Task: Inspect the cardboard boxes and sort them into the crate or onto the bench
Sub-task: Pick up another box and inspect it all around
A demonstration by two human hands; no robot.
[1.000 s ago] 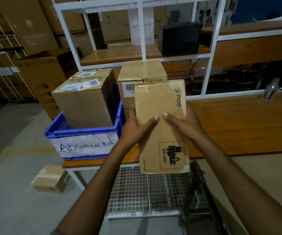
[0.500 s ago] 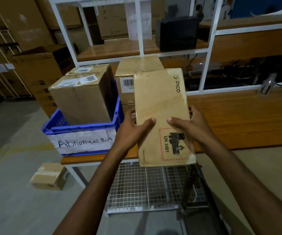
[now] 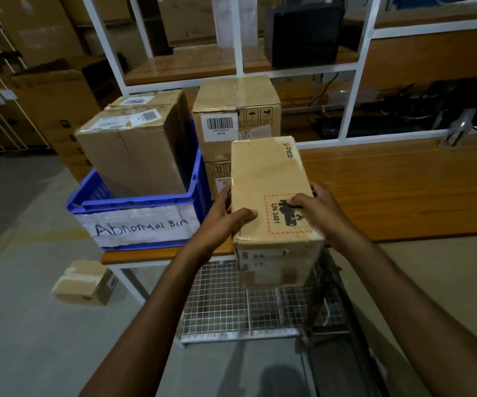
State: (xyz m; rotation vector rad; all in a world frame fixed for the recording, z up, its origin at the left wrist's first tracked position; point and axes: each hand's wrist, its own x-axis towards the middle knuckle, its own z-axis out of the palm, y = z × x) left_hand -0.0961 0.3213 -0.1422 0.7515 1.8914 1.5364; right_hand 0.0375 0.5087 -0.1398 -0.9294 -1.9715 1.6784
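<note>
Left hand (image 3: 220, 222) and right hand (image 3: 317, 210) grasp the box (image 3: 268, 179) over the near edge of the bench (image 3: 403, 190), right of the crate (image 3: 142, 202), mid-inspection; it looks sound, though dimly lit, so next comes choosing its place.

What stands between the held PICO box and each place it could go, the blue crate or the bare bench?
From the PICO box, nothing visible blocks the bench to its right. The blue crate to its left is largely taken up by two cardboard boxes rising above its rim.
</note>
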